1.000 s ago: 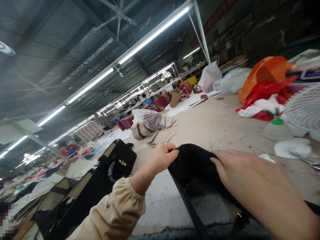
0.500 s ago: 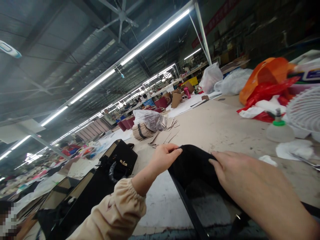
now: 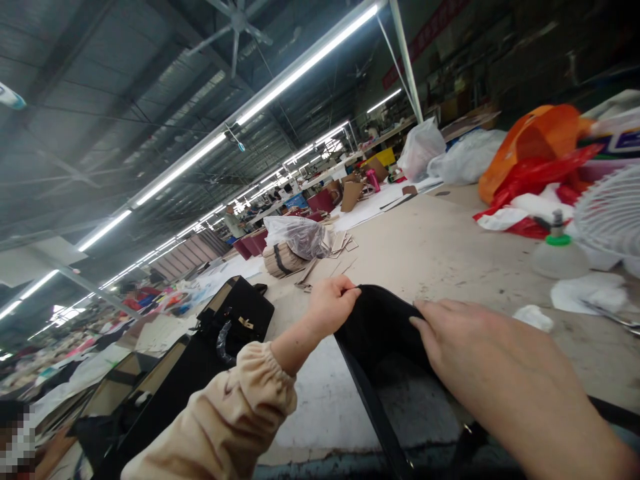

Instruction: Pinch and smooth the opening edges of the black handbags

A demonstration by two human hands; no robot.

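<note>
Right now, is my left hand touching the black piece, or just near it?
Touching. The head view shows the left hand pinching the far-left corner of the black piece at its fingertips, with no gap visible.

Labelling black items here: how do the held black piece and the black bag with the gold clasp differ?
The black piece is pinched along its upper edge by the left hand and right hand; neither touches the black bag. The black bag shows a tan surface; the black piece shows none. Both are mainly black.
</note>
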